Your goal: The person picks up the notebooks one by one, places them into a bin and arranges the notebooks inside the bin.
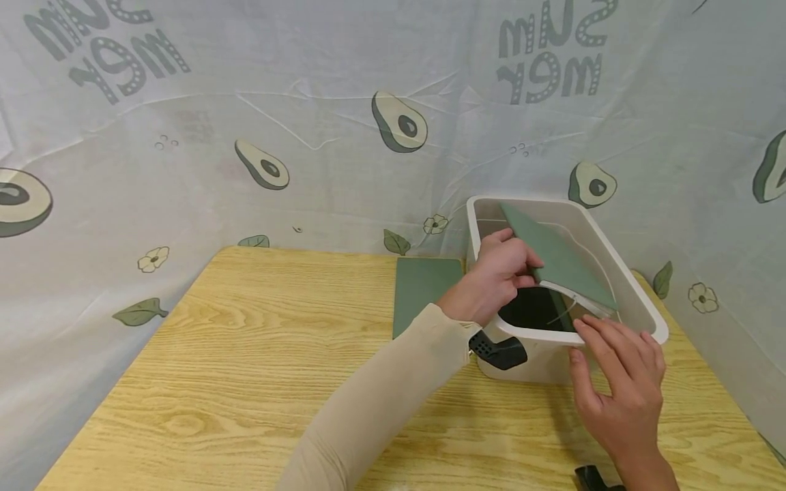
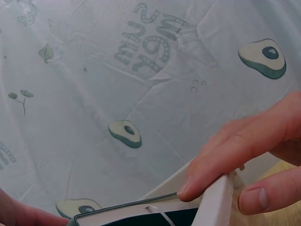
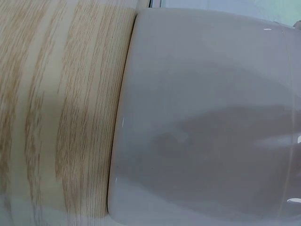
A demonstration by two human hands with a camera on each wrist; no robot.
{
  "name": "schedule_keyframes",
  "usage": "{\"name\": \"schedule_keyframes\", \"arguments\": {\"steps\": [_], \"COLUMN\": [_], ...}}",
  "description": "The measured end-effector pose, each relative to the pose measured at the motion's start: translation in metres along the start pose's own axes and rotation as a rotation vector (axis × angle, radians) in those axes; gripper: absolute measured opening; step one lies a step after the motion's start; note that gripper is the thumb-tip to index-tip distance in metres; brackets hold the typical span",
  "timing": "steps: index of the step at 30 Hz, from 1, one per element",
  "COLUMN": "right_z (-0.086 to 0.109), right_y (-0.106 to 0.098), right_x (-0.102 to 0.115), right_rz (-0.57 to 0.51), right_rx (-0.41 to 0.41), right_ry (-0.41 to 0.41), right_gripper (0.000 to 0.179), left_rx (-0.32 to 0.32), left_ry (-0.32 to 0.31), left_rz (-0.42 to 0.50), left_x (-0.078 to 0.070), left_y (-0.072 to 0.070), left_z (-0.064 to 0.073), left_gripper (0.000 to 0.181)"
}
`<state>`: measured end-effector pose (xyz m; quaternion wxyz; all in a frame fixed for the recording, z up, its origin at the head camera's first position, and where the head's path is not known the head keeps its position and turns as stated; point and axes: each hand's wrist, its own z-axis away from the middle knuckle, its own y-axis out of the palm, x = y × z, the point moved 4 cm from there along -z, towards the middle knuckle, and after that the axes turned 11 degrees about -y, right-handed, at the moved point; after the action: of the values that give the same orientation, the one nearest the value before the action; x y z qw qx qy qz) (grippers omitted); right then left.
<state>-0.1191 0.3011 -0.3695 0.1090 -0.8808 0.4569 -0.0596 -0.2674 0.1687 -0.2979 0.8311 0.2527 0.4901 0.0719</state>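
Note:
My left hand reaches over the near left side of a white plastic bin. It pinches the edge of a green notebook with a pale ribbon, which stands tilted inside the bin. Beneath the notebook a dark flat surface shows; its kind I cannot tell. My right hand rests its nearly straight fingers over the bin's near right rim, thumb outside the wall. In the left wrist view, its forefinger reaches the notebook's corner. The right wrist view is filled mostly by the bin's outer wall.
A flat green item lies on the wooden table just left of the bin, partly behind my left forearm. A pale cloth printed with avocados hangs behind and beside the table.

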Motion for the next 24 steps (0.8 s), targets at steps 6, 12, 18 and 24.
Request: {"name": "schedule_keyframes", "arguments": {"steps": [6, 12, 18, 24], "right_z": [-0.001, -0.002, -0.001, -0.001], "right_y": [0.000, 0.000, 0.000, 0.000], "right_x": [0.001, 0.002, 0.001, 0.001], "right_rz": [-0.006, -0.009, -0.003, -0.001], "right_rx": [-0.009, -0.016, 0.002, -0.007], "right_ry": [-0.008, -0.013, -0.011, -0.012], "right_gripper": [0.044, 0.044, 0.045, 0.045], "left_rx": [-0.019, -0.048, -0.060, -0.061], "left_ry": [-0.020, -0.035, -0.045, -0.060], "left_rz": [0.000, -0.045, -0.074, -0.095], "left_x": [0.006, 0.012, 0.013, 0.004], "left_y": [0.005, 0.007, 0.013, 0.020], "left_z": [-0.004, -0.005, 0.000, 0.007], "left_gripper": [0.085, 0.072, 0.060, 0.041]}}
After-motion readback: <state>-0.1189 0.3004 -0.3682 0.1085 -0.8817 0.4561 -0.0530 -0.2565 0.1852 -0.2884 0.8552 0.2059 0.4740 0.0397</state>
